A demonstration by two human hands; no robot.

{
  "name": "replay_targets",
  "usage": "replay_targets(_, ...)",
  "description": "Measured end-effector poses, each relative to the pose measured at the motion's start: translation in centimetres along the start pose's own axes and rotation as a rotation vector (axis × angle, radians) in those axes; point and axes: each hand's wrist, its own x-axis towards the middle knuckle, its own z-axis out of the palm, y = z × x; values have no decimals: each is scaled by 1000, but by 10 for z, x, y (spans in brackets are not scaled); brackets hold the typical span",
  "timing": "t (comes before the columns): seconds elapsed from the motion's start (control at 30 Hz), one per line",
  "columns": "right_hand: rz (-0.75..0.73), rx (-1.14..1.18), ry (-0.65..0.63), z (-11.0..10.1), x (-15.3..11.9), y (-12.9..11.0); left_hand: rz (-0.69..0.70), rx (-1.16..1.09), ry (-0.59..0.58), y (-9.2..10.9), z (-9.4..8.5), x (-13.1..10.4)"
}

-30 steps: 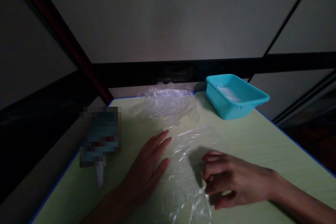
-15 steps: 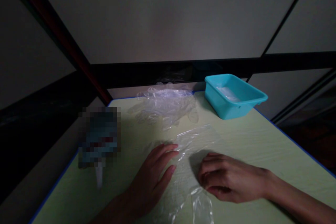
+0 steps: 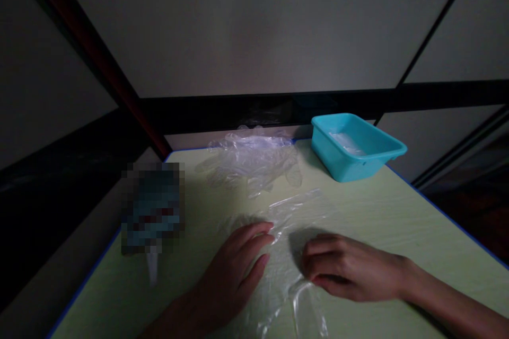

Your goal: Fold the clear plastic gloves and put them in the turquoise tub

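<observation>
A clear disposable plastic glove (image 3: 296, 206) lies spread on the table in front of me, its film wrinkled and see-through. My left hand (image 3: 238, 270) rests over its left side, fingers stretched out and a little apart, thumb separate. On the other side, my right hand (image 3: 338, 267) is curled with its fingertips pinched at the glove's edge, near a narrow finger-like part (image 3: 308, 312) that points towards me. The exact grip is hidden beneath the fingers. Beyond both hands sits a loose pile of clear plastic gloves (image 3: 254, 159).
A turquoise plastic basket (image 3: 342, 164) with some clear plastic inside stands at the back right corner. At the left edge is a blurred-out package (image 3: 153, 212) with a white strip below it. Dark-trimmed panels (image 3: 254, 26) rise behind the pale green table (image 3: 397, 222).
My right hand's fingertips have shifted slightly, and the narrow part of the glove beneath them has changed shape. My left hand has barely moved, its fingers a bit more curved.
</observation>
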Motion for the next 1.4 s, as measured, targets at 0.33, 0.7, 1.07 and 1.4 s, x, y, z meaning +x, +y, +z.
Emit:
replay_targets(0.33,4,51,28,1,-1,2,44,10,64,-1,2,1)
replay_targets(0.7,16,41,44,0,0,2,161,38,64,7,-4,2)
replay_targets(1.07,103,80,106,8,-2,3,371,-6,-257,18,-13,1)
replay_targets(1.4,102,69,78,3,-6,2,444,3,-340,23,-15,5)
